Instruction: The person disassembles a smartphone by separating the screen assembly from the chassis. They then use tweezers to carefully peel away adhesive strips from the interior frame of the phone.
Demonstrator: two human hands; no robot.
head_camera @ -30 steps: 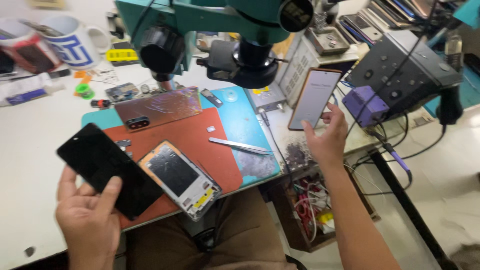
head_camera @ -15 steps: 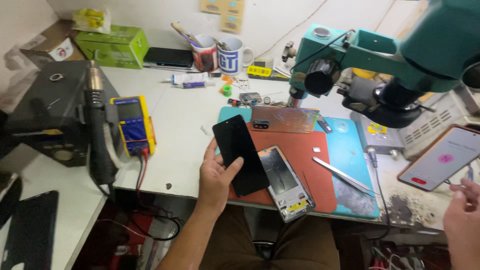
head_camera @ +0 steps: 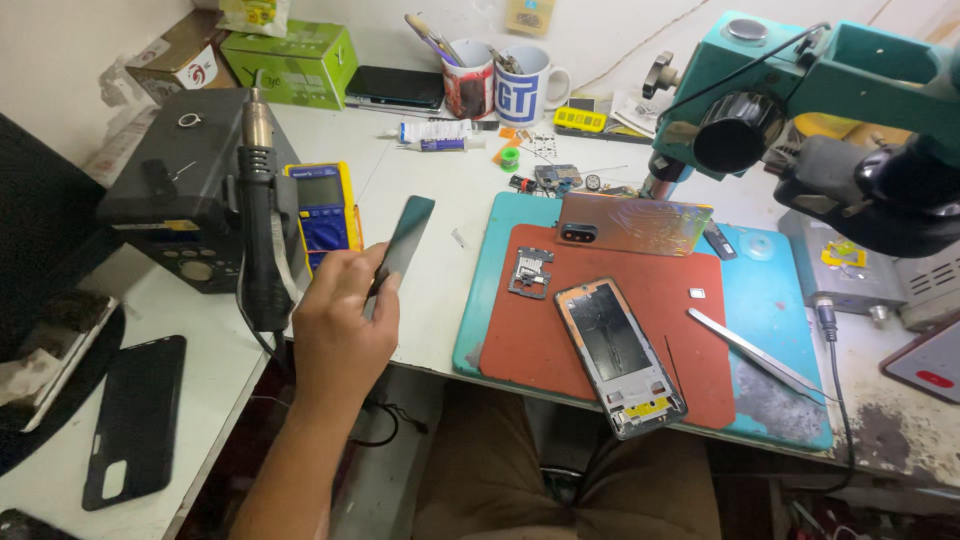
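screen panel (head_camera: 403, 243): glossy black, with a pale sheen along one side
mat (head_camera: 640, 330): brick red, laid over a teal one
phone frame (head_camera: 620, 356): silver edge, dark inside, a yellow patch at the lower end
back cover (head_camera: 636, 224): bronze-brown with a rainbow shimmer
meter (head_camera: 322, 209): yellow casing, blue face
microscope (head_camera: 800, 70): teal body, black knobs
box (head_camera: 292, 62): bright green
phone case (head_camera: 134, 420): matte black
mug (head_camera: 526, 86): white with blue letters

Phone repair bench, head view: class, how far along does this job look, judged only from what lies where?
Done: the phone frame lies opened on the red mat, back cover and small board set apart. In hand: the left hand holds the dark screen panel near the hot-air handle. Left: nothing is refitted yet.
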